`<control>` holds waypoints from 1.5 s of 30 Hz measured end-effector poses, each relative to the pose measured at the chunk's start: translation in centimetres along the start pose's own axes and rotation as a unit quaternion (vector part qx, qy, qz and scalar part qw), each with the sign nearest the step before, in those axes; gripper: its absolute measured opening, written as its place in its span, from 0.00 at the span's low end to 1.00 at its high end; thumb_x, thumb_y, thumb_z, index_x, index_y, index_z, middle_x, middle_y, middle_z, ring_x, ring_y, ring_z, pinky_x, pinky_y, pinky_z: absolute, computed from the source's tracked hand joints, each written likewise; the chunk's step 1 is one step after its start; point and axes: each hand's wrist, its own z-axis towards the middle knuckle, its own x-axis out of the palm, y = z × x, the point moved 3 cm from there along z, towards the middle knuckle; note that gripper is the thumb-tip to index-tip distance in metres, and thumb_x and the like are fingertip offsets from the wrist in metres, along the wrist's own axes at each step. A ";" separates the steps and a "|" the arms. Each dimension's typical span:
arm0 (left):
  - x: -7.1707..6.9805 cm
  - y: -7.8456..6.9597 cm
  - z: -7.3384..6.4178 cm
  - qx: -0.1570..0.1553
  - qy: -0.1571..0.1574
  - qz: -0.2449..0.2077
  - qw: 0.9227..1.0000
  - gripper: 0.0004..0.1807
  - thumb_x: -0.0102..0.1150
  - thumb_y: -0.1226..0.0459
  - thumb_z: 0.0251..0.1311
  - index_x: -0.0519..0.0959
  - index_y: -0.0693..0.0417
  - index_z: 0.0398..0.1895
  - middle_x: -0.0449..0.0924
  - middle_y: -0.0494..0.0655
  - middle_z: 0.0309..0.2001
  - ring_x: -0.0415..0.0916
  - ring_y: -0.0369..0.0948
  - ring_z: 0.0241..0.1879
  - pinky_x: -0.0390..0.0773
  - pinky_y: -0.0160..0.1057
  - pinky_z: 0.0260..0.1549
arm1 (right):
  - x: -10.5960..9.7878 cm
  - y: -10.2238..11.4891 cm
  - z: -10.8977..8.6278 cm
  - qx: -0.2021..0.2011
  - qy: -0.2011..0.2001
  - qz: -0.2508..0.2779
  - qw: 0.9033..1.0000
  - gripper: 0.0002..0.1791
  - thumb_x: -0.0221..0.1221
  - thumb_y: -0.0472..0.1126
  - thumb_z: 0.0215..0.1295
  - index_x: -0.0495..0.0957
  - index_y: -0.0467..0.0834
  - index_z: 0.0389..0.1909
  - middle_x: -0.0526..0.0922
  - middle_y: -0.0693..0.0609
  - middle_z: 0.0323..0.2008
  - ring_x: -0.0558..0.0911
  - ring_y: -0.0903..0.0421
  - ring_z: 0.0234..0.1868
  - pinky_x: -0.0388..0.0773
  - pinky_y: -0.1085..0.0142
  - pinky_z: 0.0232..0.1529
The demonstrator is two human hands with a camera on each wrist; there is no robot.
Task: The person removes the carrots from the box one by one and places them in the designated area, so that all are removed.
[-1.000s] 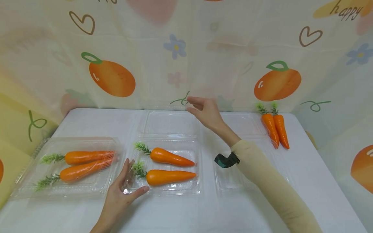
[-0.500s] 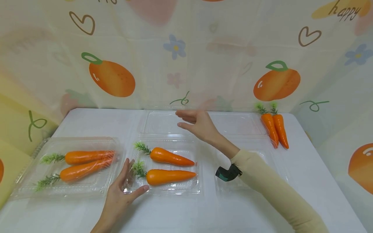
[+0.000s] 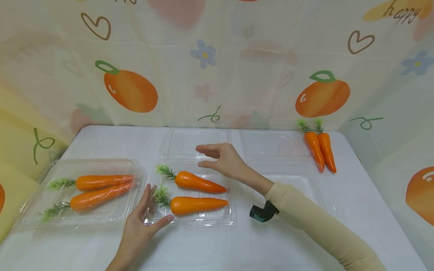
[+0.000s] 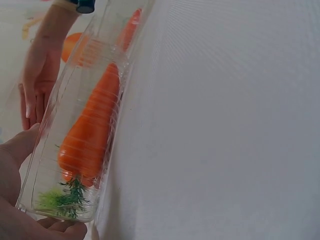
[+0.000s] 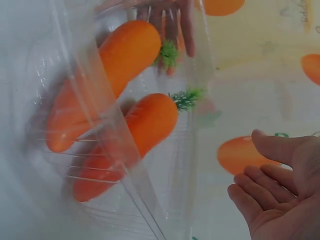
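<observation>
Two carrots, a rear one (image 3: 196, 182) and a front one (image 3: 200, 206), lie side by side in the bottom half of a clear plastic clamshell box (image 3: 203, 224), green tops to the left. Its lid (image 3: 190, 141) lies folded back behind. My left hand (image 3: 135, 224) rests at the box's left end, fingers against the side and thumb spread over the front corner. My right hand (image 3: 225, 160) hovers, holding nothing, above the hinge, thumb apart from the fingers. The right wrist view shows the same hand (image 5: 280, 195) apart from the box.
A closed clamshell box (image 3: 101, 165) with two carrots (image 3: 98, 192) stands at left. Another clamshell box (image 3: 306, 188) lies opened at right, its lid (image 3: 274, 145) folded back. Beyond it lie two loose carrots (image 3: 320, 152). A patterned cloth (image 3: 257, 75) hangs behind the table.
My right hand has come down and towards me, shifting left from near the back cloth to above the middle box's hinge. My left hand and the carrots have stayed put.
</observation>
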 end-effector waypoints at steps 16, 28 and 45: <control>0.0 0.0 0.0 0.002 0.003 -0.014 1.000 0.59 0.75 0.65 0.50 0.43 0.52 0.79 0.49 0.53 0.77 0.50 0.53 0.73 0.53 0.12 0.58 | 1.9 -1.3 -0.3 -0.017 0.073 -0.022 0.997 0.29 0.69 0.38 0.59 0.75 0.37 0.62 0.79 0.41 0.59 0.77 0.43 0.60 0.75 0.52 0.59; 0.1 0.0 -0.1 0.005 -0.003 0.006 1.000 0.59 0.75 0.63 0.50 0.44 0.51 0.79 0.52 0.53 0.76 0.53 0.55 0.72 0.54 0.11 0.57 | 3.2 -1.4 -0.1 -0.002 0.094 -0.056 0.994 0.28 0.67 0.38 0.61 0.75 0.36 0.62 0.79 0.45 0.60 0.78 0.47 0.60 0.75 0.60 0.60; 0.0 0.0 0.0 -0.001 -0.008 0.017 1.000 0.59 0.75 0.62 0.49 0.45 0.48 0.79 0.53 0.51 0.76 0.52 0.53 0.73 0.52 0.10 0.56 | 5.4 -2.3 0.3 0.010 0.098 -0.128 0.987 0.28 0.68 0.38 0.60 0.76 0.40 0.62 0.80 0.49 0.58 0.80 0.52 0.56 0.76 0.66 0.57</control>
